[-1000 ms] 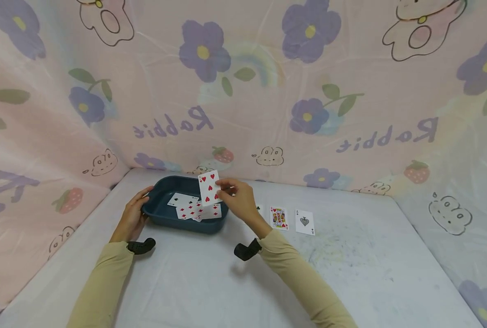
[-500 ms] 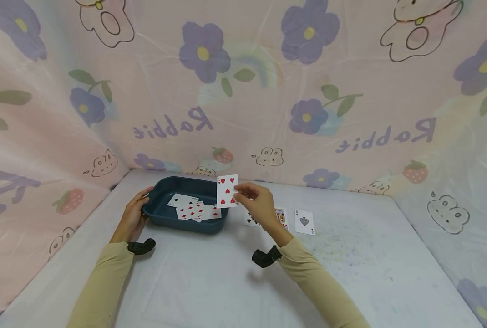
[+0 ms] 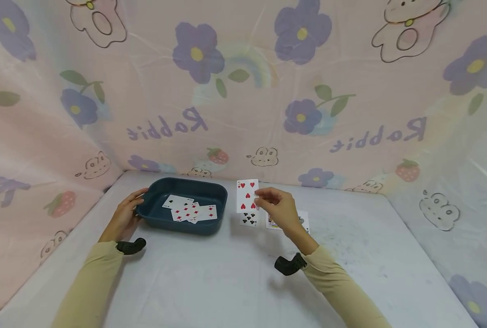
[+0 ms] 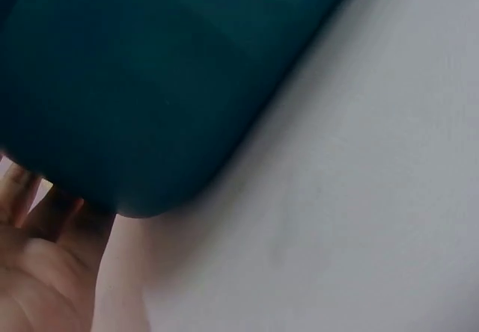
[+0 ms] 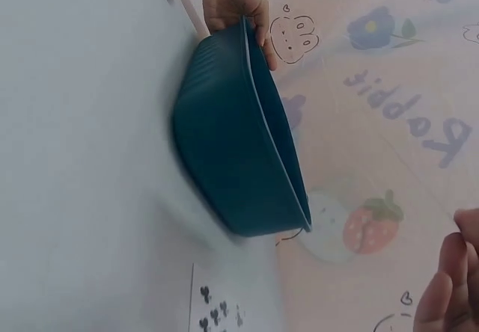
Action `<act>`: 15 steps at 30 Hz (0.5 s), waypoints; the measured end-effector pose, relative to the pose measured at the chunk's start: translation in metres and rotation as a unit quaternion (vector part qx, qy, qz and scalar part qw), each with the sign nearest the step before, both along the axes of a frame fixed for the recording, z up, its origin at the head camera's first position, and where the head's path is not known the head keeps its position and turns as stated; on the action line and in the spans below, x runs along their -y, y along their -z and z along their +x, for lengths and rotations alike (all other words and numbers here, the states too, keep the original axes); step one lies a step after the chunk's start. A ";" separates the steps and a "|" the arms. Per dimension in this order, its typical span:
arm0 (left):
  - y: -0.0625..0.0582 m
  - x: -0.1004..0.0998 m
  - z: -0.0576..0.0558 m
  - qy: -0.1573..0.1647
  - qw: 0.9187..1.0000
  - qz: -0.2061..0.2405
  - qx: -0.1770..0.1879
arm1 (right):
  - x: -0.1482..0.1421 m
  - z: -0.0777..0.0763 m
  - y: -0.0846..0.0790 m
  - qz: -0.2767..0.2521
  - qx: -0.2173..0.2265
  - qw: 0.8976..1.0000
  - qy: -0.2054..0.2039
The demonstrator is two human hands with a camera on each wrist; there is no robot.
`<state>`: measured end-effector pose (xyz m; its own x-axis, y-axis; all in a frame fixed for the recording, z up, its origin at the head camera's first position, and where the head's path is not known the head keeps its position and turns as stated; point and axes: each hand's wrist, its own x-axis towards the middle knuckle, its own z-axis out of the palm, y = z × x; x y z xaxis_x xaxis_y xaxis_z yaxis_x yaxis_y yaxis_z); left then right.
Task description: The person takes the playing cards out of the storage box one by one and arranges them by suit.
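My right hand (image 3: pixel 282 210) pinches a five of hearts playing card (image 3: pixel 247 195) by its right edge, face toward me. It is held up in front of a clubs card (image 3: pixel 249 220), hiding that card's upper part. With its fingers over the left rim, my left hand (image 3: pixel 124 216) holds a dark teal tub (image 3: pixel 182 228). Inside the tub several cards overlap, among them a black-suit card (image 3: pixel 175 201) and diamonds cards (image 3: pixel 208 212). Partly behind my right hand lie a king card (image 3: pixel 271 224) and an ace of spades (image 3: pixel 305 218).
The white-covered table (image 3: pixel 210 282) runs up to a pink patterned cloth (image 3: pixel 243 91) at the back and sides. Black wrist-worn devices (image 3: pixel 131 246) stick out from both forearms. The row of cards lies right of the tub.
My right hand has carried the five of hearts rightward, from over the tub to above the clubs card. My left hand stays at the tub's left end; the view has shifted slightly.
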<state>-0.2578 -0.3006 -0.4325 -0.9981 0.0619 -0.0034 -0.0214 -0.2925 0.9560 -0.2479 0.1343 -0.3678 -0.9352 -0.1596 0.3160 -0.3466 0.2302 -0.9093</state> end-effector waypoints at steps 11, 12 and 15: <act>0.002 0.000 -0.003 -0.008 1.000 0.000 -0.030 | -0.022 0.035 -0.013 0.004 0.081 0.996 0.037; 0.001 0.000 -0.003 -0.008 1.000 0.000 -0.028 | -0.025 0.035 -0.008 0.002 0.089 0.995 0.040; 0.001 0.000 -0.005 -0.009 1.000 -0.010 -0.026 | -0.034 0.034 0.007 -0.004 0.105 0.993 0.048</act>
<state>-0.2625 -0.3010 -0.4331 -0.9979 0.0439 0.0474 0.0336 -0.2741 0.9611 -0.2135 0.1680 -0.3748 -0.9915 -0.0642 0.1127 -0.1252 0.2454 -0.9613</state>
